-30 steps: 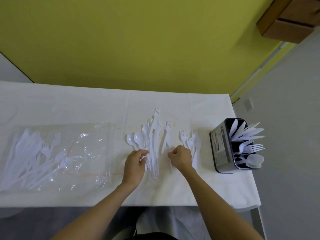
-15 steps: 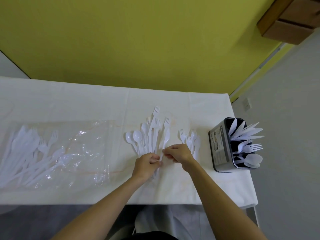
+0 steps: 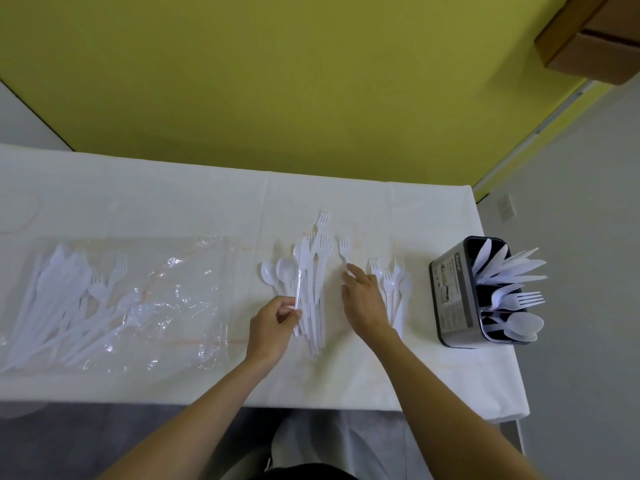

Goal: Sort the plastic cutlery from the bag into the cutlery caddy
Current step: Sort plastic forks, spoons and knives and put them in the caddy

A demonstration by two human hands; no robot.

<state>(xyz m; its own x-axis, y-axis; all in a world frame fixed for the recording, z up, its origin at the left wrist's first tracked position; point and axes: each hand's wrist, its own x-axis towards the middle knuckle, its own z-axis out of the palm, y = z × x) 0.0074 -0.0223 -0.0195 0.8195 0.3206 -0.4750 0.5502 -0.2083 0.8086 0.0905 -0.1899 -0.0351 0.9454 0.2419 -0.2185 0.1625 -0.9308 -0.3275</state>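
Note:
My left hand point(image 3: 273, 327) pinches a white plastic knife point(image 3: 300, 271) at its handle, on the left side of a loose pile of forks and knives point(image 3: 317, 292) on the table's middle. My right hand point(image 3: 363, 301) lies flat with fingers spread, and its fingertips touch the handle of a single fork point(image 3: 344, 249). Two spoons point(image 3: 277, 271) lie left of the pile. A small group of forks point(image 3: 393, 282) lies just right of my right hand. The dark cutlery caddy point(image 3: 450, 292) stands at the right, with knives, forks and spoons in separate compartments.
The clear plastic bag point(image 3: 166, 296) lies flat on the left of the white-covered table point(image 3: 173, 202), with several pieces of white cutlery point(image 3: 52, 303) inside. The table's right edge is just beyond the caddy. A yellow wall runs behind.
My hands were together at the pile's near end. The right hand has moved right and forward to the single fork, and the left hand holds a knife alone.

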